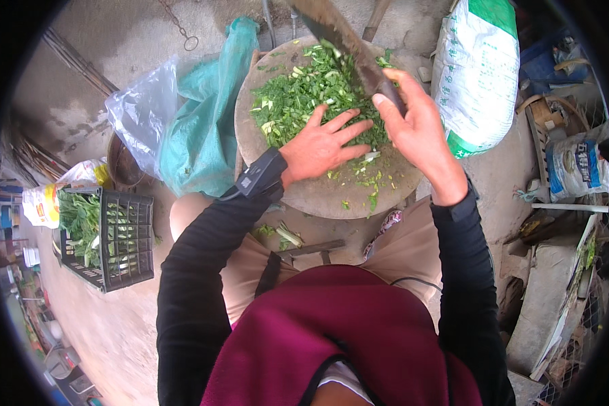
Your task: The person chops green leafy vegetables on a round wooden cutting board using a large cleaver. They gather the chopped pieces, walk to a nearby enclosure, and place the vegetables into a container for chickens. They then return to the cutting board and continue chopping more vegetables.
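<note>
My right hand is wrapped round the dark handle of a large cleaver, whose broad blade is raised and tilted over the far side of a round chopping board. Chopped leafy greens are heaped on the board, with bits scattered toward its near edge. My left hand lies palm down with fingers spread, touching the near side of the heap. The blade hides part of the greens behind it.
A black crate of uncut greens stands on the left. Teal sacking and a clear plastic bag lie left of the board. A white and green sack stands on the right. Cut stalks lie below the board.
</note>
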A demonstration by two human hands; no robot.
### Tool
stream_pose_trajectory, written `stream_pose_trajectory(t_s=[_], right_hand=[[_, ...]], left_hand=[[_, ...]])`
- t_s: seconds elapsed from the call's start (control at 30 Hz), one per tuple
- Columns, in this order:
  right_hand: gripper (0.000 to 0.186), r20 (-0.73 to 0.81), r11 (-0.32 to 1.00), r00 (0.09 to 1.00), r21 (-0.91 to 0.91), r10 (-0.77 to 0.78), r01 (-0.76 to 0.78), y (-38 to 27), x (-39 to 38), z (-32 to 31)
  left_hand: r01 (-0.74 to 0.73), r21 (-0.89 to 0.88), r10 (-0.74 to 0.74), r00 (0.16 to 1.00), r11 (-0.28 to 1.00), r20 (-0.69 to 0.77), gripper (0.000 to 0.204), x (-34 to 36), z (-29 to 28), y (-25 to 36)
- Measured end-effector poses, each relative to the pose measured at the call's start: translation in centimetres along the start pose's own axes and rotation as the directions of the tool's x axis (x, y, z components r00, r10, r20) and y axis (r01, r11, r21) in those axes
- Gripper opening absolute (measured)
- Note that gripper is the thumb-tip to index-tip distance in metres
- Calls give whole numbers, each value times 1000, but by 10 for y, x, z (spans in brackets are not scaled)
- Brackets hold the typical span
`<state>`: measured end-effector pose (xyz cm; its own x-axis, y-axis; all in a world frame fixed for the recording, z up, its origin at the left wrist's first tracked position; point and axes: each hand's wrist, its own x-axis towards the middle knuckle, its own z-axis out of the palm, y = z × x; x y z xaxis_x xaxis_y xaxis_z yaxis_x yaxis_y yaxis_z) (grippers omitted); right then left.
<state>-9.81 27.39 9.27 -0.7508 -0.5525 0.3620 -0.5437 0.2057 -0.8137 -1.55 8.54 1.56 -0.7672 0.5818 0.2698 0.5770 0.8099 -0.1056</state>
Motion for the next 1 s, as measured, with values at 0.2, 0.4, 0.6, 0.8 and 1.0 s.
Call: stream_pose_trajectory(t_s=[0.2,0.4,0.6,0.8,1.0], right_hand=[[37,-134,945,951,-218,-277,245,-7,-14,-4],[45,66,961,993,-250,-101,115,26,-14,22],[48,44,950,994,-293,-95,104,18,-7,28],[48,-16,962,985,-219,-170,163,12,-1,36],[47,200,947,977,-289,-81,137,11,-3,46]], left_hand=[[255,-521,-487,789,815,-374,43,8,4,-15],[580,-542,-779,569,608,-265,32,-1,4,-53],[465,-475,-664,558,747,-498,30,-6,14,-60],[473,-504,-691,471,722,-548,27,-12,17,-58],[537,-453,-698,471,712,-539,13,-22,20,-59]])
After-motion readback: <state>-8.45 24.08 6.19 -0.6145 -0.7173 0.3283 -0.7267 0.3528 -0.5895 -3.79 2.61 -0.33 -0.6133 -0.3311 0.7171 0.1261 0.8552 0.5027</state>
